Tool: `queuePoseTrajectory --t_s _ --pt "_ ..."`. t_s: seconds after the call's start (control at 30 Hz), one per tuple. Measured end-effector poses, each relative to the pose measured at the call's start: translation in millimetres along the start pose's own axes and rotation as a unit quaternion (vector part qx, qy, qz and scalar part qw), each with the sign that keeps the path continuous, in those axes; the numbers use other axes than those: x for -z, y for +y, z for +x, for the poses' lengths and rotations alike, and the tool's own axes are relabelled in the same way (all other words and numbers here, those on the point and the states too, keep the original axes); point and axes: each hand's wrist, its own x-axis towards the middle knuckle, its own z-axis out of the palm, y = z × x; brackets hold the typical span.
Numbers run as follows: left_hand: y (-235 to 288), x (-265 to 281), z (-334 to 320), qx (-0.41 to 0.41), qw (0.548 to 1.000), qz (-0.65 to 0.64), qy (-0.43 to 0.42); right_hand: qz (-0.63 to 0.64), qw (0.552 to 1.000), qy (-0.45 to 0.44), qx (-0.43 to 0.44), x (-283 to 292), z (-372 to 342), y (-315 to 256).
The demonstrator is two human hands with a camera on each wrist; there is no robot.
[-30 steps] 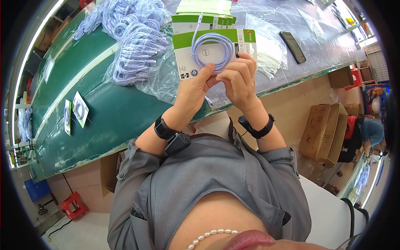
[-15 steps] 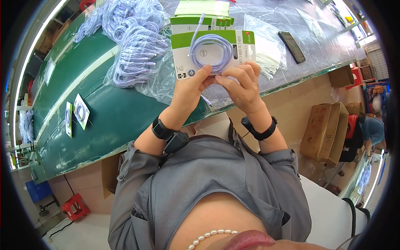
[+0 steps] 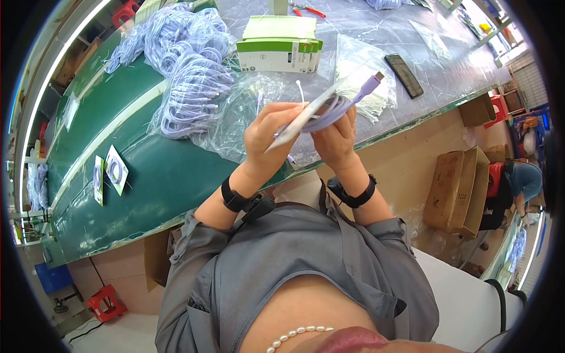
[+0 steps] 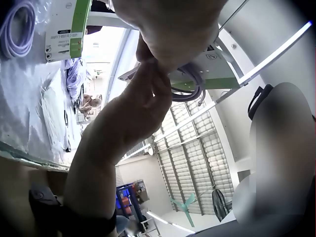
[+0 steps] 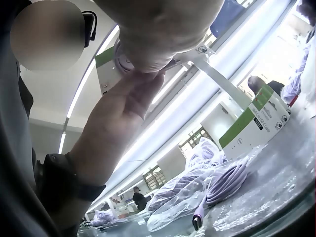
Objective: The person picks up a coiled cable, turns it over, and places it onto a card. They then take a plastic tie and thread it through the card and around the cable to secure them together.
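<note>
In the head view a white card is turned nearly edge-on, with a coiled lilac cable on its right side and a plug end pointing up to the right. The left hand grips the card's left side. Around the coil's lower right curl the fingers of the right hand. A thin white tie sticks up above the left hand. Both wrist views show the hands close together, covering much of the card; its green part shows in the left wrist view.
Behind the hands stands a stack of green-and-white cards. Bagged lilac cables lie to the left, white ties and a phone to the right. Two carded cables lie far left; red-handled pliers lie at the back.
The card has turned from facing the head camera to nearly edge-on and come lower. The left hand has moved to its side, the right hand to the coil. The card stack is now uncovered.
</note>
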Motion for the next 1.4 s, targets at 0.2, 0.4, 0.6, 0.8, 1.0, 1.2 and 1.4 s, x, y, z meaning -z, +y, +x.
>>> queuePoseTrajectory --t_s 0.2,0.4,0.6,0.8,1.0,1.2,1.4 --pt "11.2 10.6 22.1 -0.131 0.990 0.026 -0.039 0.030 0.999 -0.011 -0.027 -4.2 -4.1 5.8" --pt "14.3 23.6 39.4 -0.189 0.977 0.064 -0.068 0.167 0.969 -0.066 -0.168 -4.0 -1.1 5.3" --pt "22.1 29.4 48.6 -0.243 0.963 0.064 -0.096 0.311 0.878 -0.131 -0.339 3.6 -2.5 0.8" --pt "27.7 30.5 51.5 -0.261 0.957 0.063 -0.111 0.409 0.781 -0.165 -0.441 14.2 1.7 -7.2" --pt "30.1 30.2 52.8 -0.259 0.956 0.057 -0.127 0.436 0.762 -0.169 -0.448 20.8 3.1 -11.3" --pt "31.3 30.1 51.6 -0.257 0.955 0.064 -0.136 0.434 0.754 -0.196 -0.453 24.2 1.2 -10.0" --pt "32.0 31.3 52.6 -0.265 0.948 0.078 -0.156 0.429 0.748 -0.219 -0.456 28.9 0.1 -6.2"
